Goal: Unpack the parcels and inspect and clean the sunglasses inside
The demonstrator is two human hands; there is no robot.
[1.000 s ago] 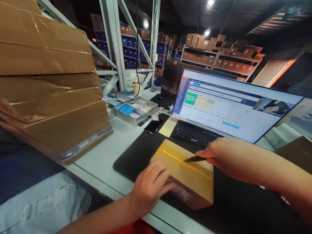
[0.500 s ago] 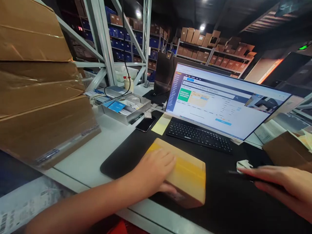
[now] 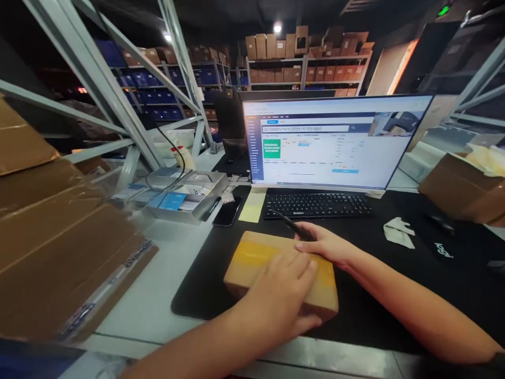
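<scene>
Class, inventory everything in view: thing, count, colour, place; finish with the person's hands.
Taped box: one, brown and yellow, on mat
Slim tool: one, black, in right hand
Mat: one, black, on pale table
Keyboard: one, black, before monitor
Monitor: one, pale screen, behind keyboard
Phone: one, black, beside paper
Paper: one or more, yellow, by keyboard
Tray: one, silver, left of phone
Scrap: one, white, mat's right side
Open carton: one, brown, far right
Stacked cartons: several, brown, left
Shelved boxes: many, brown, background
Bins: many, blue, background
Left hand: one, bare, on taped box
Right hand: one, bare, around slim tool
</scene>
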